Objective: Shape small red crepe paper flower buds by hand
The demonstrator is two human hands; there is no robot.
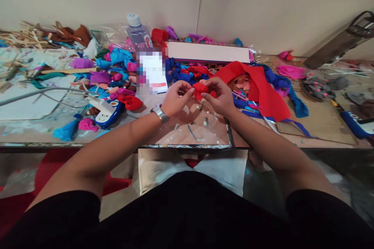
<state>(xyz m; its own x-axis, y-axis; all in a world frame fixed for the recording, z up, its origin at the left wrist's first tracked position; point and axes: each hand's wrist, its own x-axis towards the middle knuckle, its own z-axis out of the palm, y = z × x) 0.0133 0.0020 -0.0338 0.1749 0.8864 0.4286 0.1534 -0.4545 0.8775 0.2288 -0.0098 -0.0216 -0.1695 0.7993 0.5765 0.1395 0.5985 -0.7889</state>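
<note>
Both my hands meet over the middle of the worktable [321,124]. My right hand [219,96] grips a small rolled piece of red fabric [201,88], flower-like in shape. My left hand [175,99], with a metal watch [159,113] on its wrist, pinches the same red piece with its fingertips from the left side. The hands hold the piece just above the tabletop.
A large red cloth [257,81] and blue strips [292,97] lie to the right. Coloured fabric scraps [113,66], a water bottle [138,33], a phone [152,72], a power strip [106,113] and a long white box [209,51] crowd the table. Wood scraps [29,33] sit far left.
</note>
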